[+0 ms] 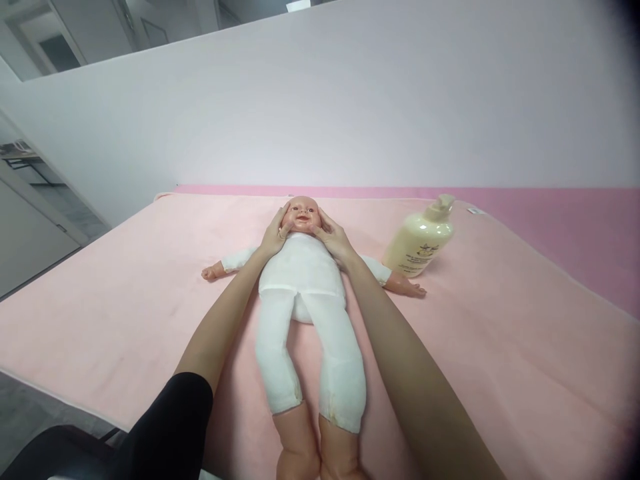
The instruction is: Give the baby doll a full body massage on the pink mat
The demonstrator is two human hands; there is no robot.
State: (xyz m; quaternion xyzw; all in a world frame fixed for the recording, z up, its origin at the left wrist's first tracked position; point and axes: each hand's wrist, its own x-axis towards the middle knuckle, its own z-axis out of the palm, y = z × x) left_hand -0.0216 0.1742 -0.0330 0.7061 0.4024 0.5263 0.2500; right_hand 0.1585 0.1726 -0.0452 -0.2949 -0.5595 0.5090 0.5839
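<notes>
A baby doll (pixel 303 267) with a white cloth body lies on its back, its head away from me and its feet nearest. My left hand (pixel 276 230) cups one side of the doll's head, thumb on the cheek. On the other side, my right hand (pixel 334 235) holds the head the same way, its thumb by the mouth corner. The fingertips of both hands are partly hidden along the sides of the head. The doll's arms stretch out to both sides beyond my wrists.
A pale yellow pump bottle (pixel 419 241) stands tilted at the right, beside the doll's hand. Under everything spreads a pink towel (pixel 125 287), with a darker pink surface (pixel 565 230) showing at the back right. A white partition wall (pixel 350 107) rises behind.
</notes>
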